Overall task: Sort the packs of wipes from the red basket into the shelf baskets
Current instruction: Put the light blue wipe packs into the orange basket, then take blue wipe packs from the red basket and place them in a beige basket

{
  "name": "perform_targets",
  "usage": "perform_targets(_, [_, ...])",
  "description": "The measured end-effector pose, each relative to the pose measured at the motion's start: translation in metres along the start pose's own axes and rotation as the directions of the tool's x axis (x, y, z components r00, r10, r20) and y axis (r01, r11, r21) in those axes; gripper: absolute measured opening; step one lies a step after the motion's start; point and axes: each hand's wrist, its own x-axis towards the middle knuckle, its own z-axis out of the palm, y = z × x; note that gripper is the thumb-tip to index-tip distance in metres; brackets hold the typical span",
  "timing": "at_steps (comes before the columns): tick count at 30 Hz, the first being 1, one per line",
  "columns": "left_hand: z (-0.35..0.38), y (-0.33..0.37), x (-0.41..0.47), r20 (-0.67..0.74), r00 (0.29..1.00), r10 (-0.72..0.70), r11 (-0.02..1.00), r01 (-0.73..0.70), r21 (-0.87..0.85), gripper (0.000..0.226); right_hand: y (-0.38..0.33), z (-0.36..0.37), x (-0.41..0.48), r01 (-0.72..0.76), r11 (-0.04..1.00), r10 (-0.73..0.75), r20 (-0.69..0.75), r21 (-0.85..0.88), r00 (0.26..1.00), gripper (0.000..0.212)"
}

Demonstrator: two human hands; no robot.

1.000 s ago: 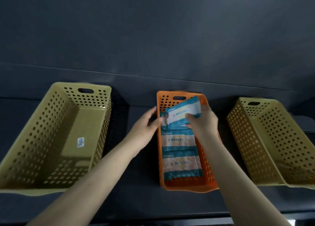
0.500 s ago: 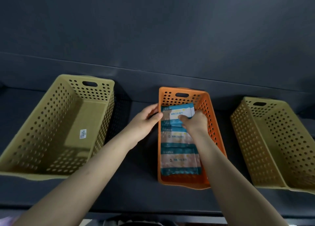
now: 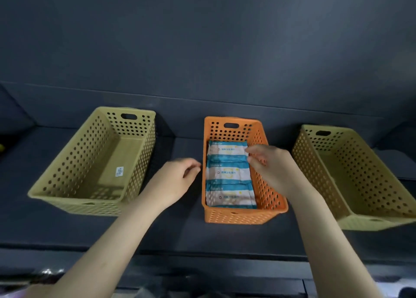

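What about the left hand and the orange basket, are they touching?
Apart. The head view shows a narrow strip of dark shelf between the fingertips of the left hand and the left wall of the orange basket.

Three teal-and-white wipe packs (image 3: 229, 174) flat in a row inside orange basket (image 3: 238, 216).

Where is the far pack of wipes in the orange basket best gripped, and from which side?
Probably by its right edge, coming from above and the right. The far pack lies flat in the orange basket. Its left edge sits tight against the wall, while its right side leaves a gap for fingers. The right hand hovers just there.
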Motion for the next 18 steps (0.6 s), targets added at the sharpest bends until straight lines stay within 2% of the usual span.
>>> perform_targets(6, [0.000,-0.007,-0.083,-0.013,0.996,0.089,0.994,-0.089,-0.063,0.020,-0.017,0.002,-0.106,0.006,0.992,0.031,-0.284,0.129,0.958,0.023])
perform_targets(10, [0.012,-0.026,-0.161,0.116,0.979,0.166,0.984,-0.156,-0.085,0.021,-0.025,0.031,-0.203,-0.091,0.979,0.160,-0.412,0.181,0.897,0.017])
perform_targets(13, [0.036,-0.049,-0.215,0.233,0.961,0.151,0.987,-0.134,-0.089,0.021,-0.026,0.071,-0.279,-0.255,0.939,0.324,-0.343,0.233,0.882,0.018])
perform_targets(16, [0.075,-0.069,-0.270,0.335,0.940,0.069,0.998,-0.061,-0.034,0.019,-0.022,0.107,-0.356,-0.394,0.899,0.422,-0.133,0.192,0.897,0.018])
perform_targets(18, [0.103,-0.072,-0.308,0.427,0.903,0.043,0.999,-0.032,-0.033,0.017,-0.013,0.126,-0.405,-0.496,0.853,0.505,-0.015,0.163,0.863,0.018])
